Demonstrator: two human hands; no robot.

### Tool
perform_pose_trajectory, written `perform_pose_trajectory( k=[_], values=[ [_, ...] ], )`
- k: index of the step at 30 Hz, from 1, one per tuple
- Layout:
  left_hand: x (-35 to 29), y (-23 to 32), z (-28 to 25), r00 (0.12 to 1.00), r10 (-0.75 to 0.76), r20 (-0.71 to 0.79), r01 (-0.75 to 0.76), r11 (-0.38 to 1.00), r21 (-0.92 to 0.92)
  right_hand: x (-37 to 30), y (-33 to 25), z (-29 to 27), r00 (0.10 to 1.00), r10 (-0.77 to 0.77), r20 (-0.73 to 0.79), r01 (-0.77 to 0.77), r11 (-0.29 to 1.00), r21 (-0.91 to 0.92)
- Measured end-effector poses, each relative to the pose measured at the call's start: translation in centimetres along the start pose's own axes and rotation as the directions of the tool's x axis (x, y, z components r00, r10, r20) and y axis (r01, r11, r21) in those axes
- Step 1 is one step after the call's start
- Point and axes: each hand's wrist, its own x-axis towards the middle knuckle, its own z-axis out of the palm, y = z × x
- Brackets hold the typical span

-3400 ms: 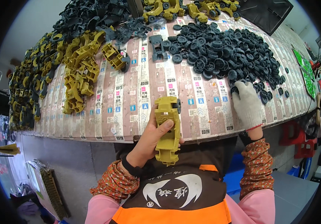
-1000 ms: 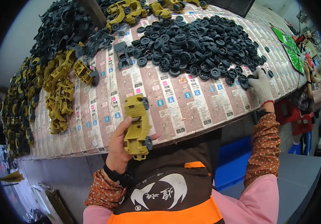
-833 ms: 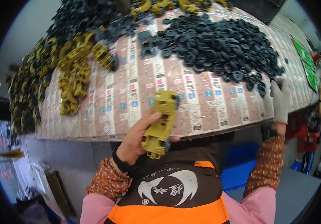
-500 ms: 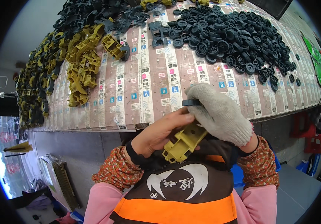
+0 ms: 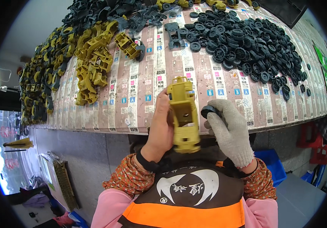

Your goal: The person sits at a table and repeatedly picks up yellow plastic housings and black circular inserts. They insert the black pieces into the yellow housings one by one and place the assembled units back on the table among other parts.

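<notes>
My bare left hand (image 5: 159, 127) grips a yellow plastic toy car body (image 5: 184, 140) along its left side. The body stands nearly lengthwise over the table's near edge, with its hollow and a small hole showing. Just to its right, my right hand (image 5: 230, 129), in a pale knitted glove, pinches a black toy wheel (image 5: 210, 110) between thumb and fingers. Wheel and body are apart. A large heap of black wheels (image 5: 243, 41) lies beyond my right hand. Some yellow car bodies (image 5: 93, 64) are piled beyond my left hand.
Dark plastic parts (image 5: 95, 13) are heaped at the far left, beside a long pile of yellow-and-black pieces (image 5: 43, 79). A lone dark chassis piece (image 5: 175, 34) lies left of the wheels. Below the table stand a blue bin (image 5: 272, 163) and red stools (image 5: 315, 140) at right.
The yellow car body has been turned and raised over the table edge in my left hand. My right hand, with the wheel, has moved away from it to the right.
</notes>
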Motion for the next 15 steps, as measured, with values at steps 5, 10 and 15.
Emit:
perform_pose_trajectory(
  k=[5, 10, 15],
  values=[
    [-0.9, 0.2, -0.2, 0.982, -0.164, 0.096, 0.168, 0.985, -0.039, 1.1, 0.6, 0.2, 0.994, -0.064, -0.084, 0.063, 0.998, -0.009],
    [-1.4, -0.4, 0.9, 0.983, -0.163, 0.089, 0.157, 0.985, 0.066, 1.7, 0.4, 1.1, 0.981, -0.144, -0.130, 0.126, 0.982, -0.138],
    [-1.4, -0.9, 1.2, 0.996, -0.059, 0.065, 0.045, 0.980, 0.192, 0.8, 1.1, 1.9, 0.978, -0.166, -0.128, 0.152, 0.982, -0.115]
  ],
)
